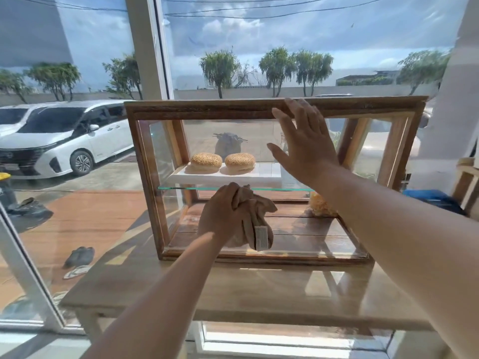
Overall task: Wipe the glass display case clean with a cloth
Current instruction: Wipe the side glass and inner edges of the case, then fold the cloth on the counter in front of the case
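**On the window-side table: cloth wadded at the near glass, other hand spread above**

On a wooden table [233,288] beside a big window [150,47], a wood-framed glass display case [145,177], long side turned near. Low on its near pane, about the middle, the left hand [223,211], fingers curled tight round a bunched tan cloth [259,218]. Hanging at the wad's lower end, a white label [261,238]. Cloth up against the glass, level with the bottom compartment, just under the edge of the glass shelf [181,188].

Higher and to the right, the right hand [305,141], fingers straight and spread apart, holding nothing. Fingertips up on the top wooden rail of the case, palm turned toward the upper pane; touching the glass or just off it, cannot tell.

Inside, on the glass shelf, a white tray [267,174] carrying two sesame buns side by side toward its left end: left bun [206,161], right bun [240,163], close together. Down on the slatted wooden floor of the case, far right, something pale yellow [320,204], half hidden behind the right forearm and too covered to name.

Beyond the window, far left, a parked white van [64,141]. Nearer, on reddish paving left of the table, a pair of dark shoes [79,256] with a pale sandal just beside. Seen straight through the case's panes, a dark scooter [229,143] outside.
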`<state>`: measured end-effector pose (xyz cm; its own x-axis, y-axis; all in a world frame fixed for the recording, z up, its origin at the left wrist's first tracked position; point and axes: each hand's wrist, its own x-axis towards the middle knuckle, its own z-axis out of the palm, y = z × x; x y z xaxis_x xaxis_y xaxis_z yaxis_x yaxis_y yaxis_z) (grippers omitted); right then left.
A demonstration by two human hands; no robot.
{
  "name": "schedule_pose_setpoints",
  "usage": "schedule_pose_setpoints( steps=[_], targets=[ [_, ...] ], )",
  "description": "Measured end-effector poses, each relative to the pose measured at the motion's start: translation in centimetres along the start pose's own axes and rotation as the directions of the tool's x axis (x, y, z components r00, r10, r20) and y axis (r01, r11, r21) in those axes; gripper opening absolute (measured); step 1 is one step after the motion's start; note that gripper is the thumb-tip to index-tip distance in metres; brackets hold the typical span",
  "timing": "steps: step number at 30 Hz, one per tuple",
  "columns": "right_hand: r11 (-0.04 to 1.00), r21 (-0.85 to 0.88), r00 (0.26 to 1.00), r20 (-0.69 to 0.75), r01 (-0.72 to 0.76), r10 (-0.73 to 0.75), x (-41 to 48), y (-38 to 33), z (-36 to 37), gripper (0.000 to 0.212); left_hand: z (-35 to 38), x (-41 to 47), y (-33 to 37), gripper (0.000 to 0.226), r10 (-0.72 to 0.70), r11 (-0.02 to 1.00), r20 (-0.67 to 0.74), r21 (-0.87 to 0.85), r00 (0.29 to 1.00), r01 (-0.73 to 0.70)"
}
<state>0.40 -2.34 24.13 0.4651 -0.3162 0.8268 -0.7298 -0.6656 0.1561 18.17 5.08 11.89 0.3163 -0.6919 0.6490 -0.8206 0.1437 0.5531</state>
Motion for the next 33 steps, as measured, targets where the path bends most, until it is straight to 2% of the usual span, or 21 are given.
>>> schedule_pose_setpoints(
  steps=[2, 3, 4, 5, 6, 7, 8, 11, 14, 16, 18, 20, 21, 23, 26, 27, 28, 30, 31, 32, 33],
  targets=[
    [0.998, 0.031, 0.996, -0.061, -0.063, 0.065, -3.0, -0.3, 1.0, 0.048, 0.3, -0.3, -0.1, 0.031, -0.072, 0.994, 0.031, -0.074, 0.997, 0.075],
    [0.982, 0.11, 0.987, -0.025, -0.154, 0.158, -4.6, -0.5, 1.7, 0.045, 0.4, -0.3, -0.2, 0.034, -0.12, 0.987, 0.025, -0.104, 0.992, 0.122],
    [0.918, 0.242, 0.949, 0.106, -0.314, 0.297, -5.9, -0.8, 2.4, 0.046, 0.5, 0.0, -0.3, 0.037, -0.167, 0.977, 0.015, -0.132, 0.986, 0.167],
    [0.768, 0.382, 0.854, 0.31, -0.515, 0.418, -7.3, -1.2, 3.2, 0.052, 0.6, 0.2, -0.3, 0.038, -0.211, 0.967, 0.002, -0.147, 0.977, 0.209],
    [0.558, 0.462, 0.719, 0.531, -0.69, 0.449, -8.7, -1.6, 4.0, 0.059, 0.8, 0.3, -0.4, 0.038, -0.265, 0.955, -0.003, -0.138, 0.964, 0.262],
    [0.373, 0.446, 0.576, 0.702, -0.814, 0.418, -10.8, -1.9, 4.4, 0.067, 1.2, -0.2, -0.5, 0.036, -0.332, 0.935, 0.014, -0.125, 0.943, 0.331],
    [0.261, 0.404, 0.477, 0.802, -0.877, 0.36, -13.1, -2.4, 4.6, 0.072, 1.6, -1.4, -0.4, 0.034, -0.397, 0.905, 0.039, -0.149, 0.917, 0.398],
    [0.128, 0.167, 0.191, 0.959, -0.978, 0.208, -21.4, -2.7, 5.2, 0.06, 5.2, -6.9, -0.2, 0.029, -0.583, 0.768, 0.247, -0.143, 0.774, 0.624],
    [0.055, 0.199, 0.206, 0.959, -0.979, 0.193, -23.3, -2.3, 6.1, 0.022, 5.6, -8.3, -0.6, 0.032, -0.657, 0.636, 0.343, -0.225, 0.671, 0.738],
    [0.043, 0.212, 0.216, 0.938, -0.976, 0.271, -22.5, -1.6, 6.4, 0.006, 4.5, -7.6, -1.0, 0.044, -0.612, 0.567, 0.498, -0.267, 0.615, 0.78],
    [-0.017, 0.212, 0.192, 0.915, -0.977, 0.354, -22.1, -1.2, 6.7, 0.008, 3.3, -7.7, -1.9, 0.048, -0.455, 0.535, 0.703, -0.274, 0.546, 0.799],
    [-0.029, 0.195, 0.16, 0.87, -0.98, 0.466, -22.0, -1.1, 6.7, 0.012, 2.8, -8.3, -2.6, 0.035, -0.334, 0.584, 0.811, -0.222, 0.481, 0.781],
    [-0.022, 0.195, 0.154, 0.837, -0.981, 0.526, -22.0, -1.2, 6.7, 0.013, 2.8, -8.6, -3.1, 0.032, -0.343, 0.631, 0.815, -0.168, 0.467, 0.757],
    [-0.005, 0.211, 0.165, 0.779, -0.977, 0.605, -21.9, -1.3, 7.0, 0.015, 3.2, -8.6, -3.5, 0.023, -0.445, 0.697, 0.743, -0.063, 0.5, 0.714],
    [0.032, 0.222, 0.189, 0.737, -0.975, 0.649, -21.8, -1.4, 7.9, 0.009, 3.9, -8.5, -4.3, 0.036, -0.579, 0.736, 0.621, 0.119, 0.528, 0.667],
    [0.104, 0.194, 0.213, 0.715, -0.975, 0.666, -21.8, -1.5, 8.0, 0.007, 4.0, -8.5, -4.3, 0.043, -0.606, 0.758, 0.58, 0.214, 0.544, 0.617],
    [0.268, 0.125, 0.278, 0.686, -0.955, 0.672, -21.8, -1.6, 8.0, 0.005, 4.0, -8.5, -4.2, 0.05, -0.625, 0.776, 0.523, 0.335, 0.579, 0.535],
    [0.656, -0.04, 0.499, 0.614, -0.753, 0.611, -22.3, -1.9, 8.2, 0.01, 4.2, -8.8, -4.0, 0.06, -0.555, 0.773, 0.373, 0.561, 0.743, 0.296],
    [0.77, -0.052, 0.609, 0.579, -0.636, 0.542, -22.7, -2.3, 8.3, 0.014, 4.4, -9.1, -4.0, 0.059, -0.443, 0.792, 0.326, 0.578, 0.835, 0.195],
    [0.832, -0.011, 0.688, 0.556, -0.555, 0.466, -22.9, -2.7, 8.3, 0.016, 4.6, -9.4, -4.0, 0.052, -0.301, 0.839, 0.313, 0.536, 0.901, 0.094],
    [0.853, 0.066, 0.727, 0.56, -0.518, 0.398, -23.1, -3.2, 8.3, 0.018, 4.7, -9.6, -4.1, 0.043, -0.152, 0.891, 0.325, 0.453, 0.933, -0.012]
  ],
)
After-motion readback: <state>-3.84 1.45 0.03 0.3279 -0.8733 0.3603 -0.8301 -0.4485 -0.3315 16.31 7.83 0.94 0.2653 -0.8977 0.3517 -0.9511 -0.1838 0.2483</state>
